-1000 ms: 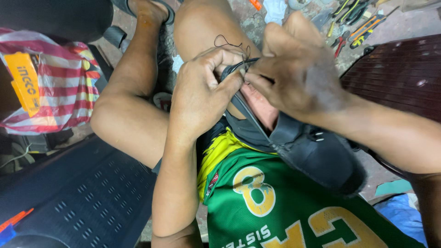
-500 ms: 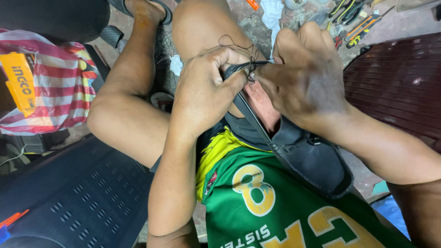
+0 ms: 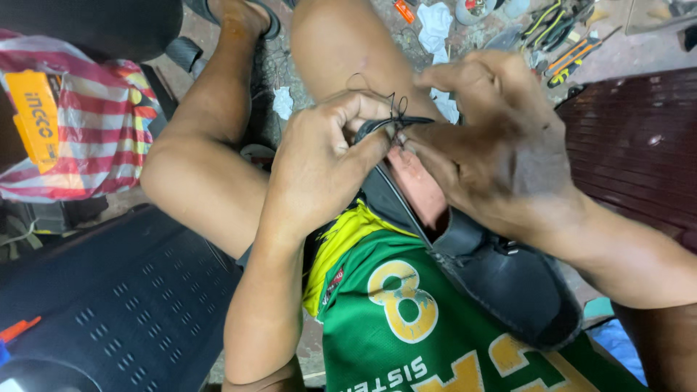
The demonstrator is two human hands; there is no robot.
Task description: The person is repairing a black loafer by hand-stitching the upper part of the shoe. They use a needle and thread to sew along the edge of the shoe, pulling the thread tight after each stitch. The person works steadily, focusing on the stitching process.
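Observation:
A black leather shoe (image 3: 501, 283) with a pinkish lining (image 3: 417, 185) lies on my lap, heel end up. My left hand (image 3: 323, 163) pinches the rim of the shoe's heel (image 3: 374, 127). My right hand (image 3: 486, 145) meets it at the same spot, fingers closed on a thin black thread (image 3: 396, 109) that loops above the rim. Whether a needle is in the fingers is hidden. Both hands touch each other over the shoe.
A striped plastic bag (image 3: 80, 131) with an orange box lies at the left. A black perforated seat (image 3: 109, 305) sits lower left. Pliers and screwdrivers (image 3: 563, 36) and crumpled paper (image 3: 435, 22) lie on the floor ahead. A dark red slatted surface (image 3: 639, 145) is on the right.
My right hand has shifted slightly and closed in over the shoe's rim. The thread loop has been drawn shorter. The left hand keeps its pinch.

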